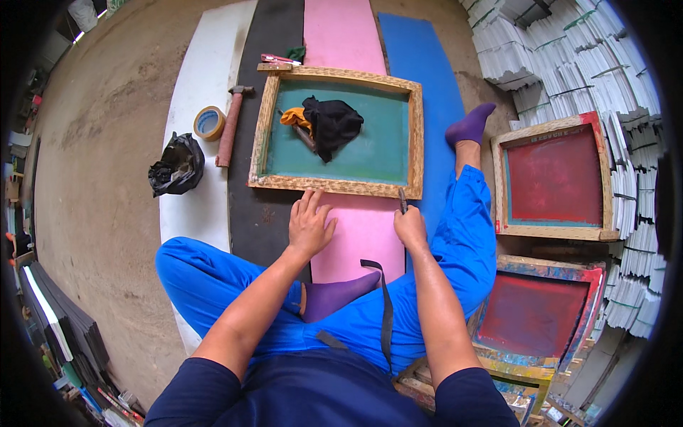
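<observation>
In front of me lies a wooden screen-printing frame (334, 189) with green mesh (384, 128) stretched across it. My left hand (309, 226) is open, its fingertips at the near rail of the frame. My right hand (410, 228) is closed round a slim dark tool (403, 202) with a metal end, which points at the near rail by its right corner; the tool's kind is hidden by my fingers. On the mesh rests a crumpled black cloth (333, 124), with an orange cloth (295, 117) and a dark rod-like piece partly under it.
Left of the frame are a red-handled hammer (229, 132), a tape roll (209, 123) and a black plastic bag (178, 165). A red-handled tool (279, 60) lies at the far left corner. Two red-mesh frames (555, 178) (533, 313) and white bundled stacks (569, 57) stand at right.
</observation>
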A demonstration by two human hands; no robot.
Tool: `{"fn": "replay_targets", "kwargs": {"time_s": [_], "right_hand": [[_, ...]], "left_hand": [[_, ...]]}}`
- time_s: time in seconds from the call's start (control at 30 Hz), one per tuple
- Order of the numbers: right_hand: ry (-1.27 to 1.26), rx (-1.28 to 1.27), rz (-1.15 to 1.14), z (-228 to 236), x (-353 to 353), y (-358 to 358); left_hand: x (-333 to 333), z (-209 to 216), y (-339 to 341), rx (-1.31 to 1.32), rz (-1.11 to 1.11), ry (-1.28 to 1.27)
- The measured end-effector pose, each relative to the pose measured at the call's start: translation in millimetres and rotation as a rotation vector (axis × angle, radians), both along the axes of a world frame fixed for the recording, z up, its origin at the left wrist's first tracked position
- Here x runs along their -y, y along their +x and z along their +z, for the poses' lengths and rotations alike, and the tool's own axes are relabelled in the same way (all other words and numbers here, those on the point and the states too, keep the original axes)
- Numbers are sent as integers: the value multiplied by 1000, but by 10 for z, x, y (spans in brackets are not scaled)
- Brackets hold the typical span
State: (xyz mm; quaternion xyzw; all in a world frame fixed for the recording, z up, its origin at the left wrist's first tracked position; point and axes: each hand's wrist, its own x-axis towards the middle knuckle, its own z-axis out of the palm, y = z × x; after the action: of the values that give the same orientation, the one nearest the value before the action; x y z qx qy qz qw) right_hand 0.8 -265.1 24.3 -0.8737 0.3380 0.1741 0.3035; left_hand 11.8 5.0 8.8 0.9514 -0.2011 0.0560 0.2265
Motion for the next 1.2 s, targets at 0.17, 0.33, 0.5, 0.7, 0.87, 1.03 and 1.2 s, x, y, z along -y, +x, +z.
{"fn": "replay_targets", "kwargs": {"time_s": [0.17, 0.33, 0.5, 0.7, 0.87, 1.03, 1.2], "right_hand": [[120, 258, -85, -504, 104, -148], [416, 282, -128, -354, -32, -196], [488, 185, 159, 35, -654, -244], [663, 45, 274, 172, -1355, -267], [798, -74, 341, 220, -1686, -200], [943, -161, 417, 35, -1887, -136], [891, -85, 365, -71, -1752, -200]], "left_hand": [[60, 24, 24, -21, -6, -37], [-16, 111, 31, -48, -8, -63], [-171, 224, 73, -9, -55, -182], [-540, 243, 71, -69, 11, -293], [-848, 156, 14, -152, 165, -347], [-1095, -45, -17, -244, 293, -432], [-1218, -101, -23, -241, 499, -239]]}}
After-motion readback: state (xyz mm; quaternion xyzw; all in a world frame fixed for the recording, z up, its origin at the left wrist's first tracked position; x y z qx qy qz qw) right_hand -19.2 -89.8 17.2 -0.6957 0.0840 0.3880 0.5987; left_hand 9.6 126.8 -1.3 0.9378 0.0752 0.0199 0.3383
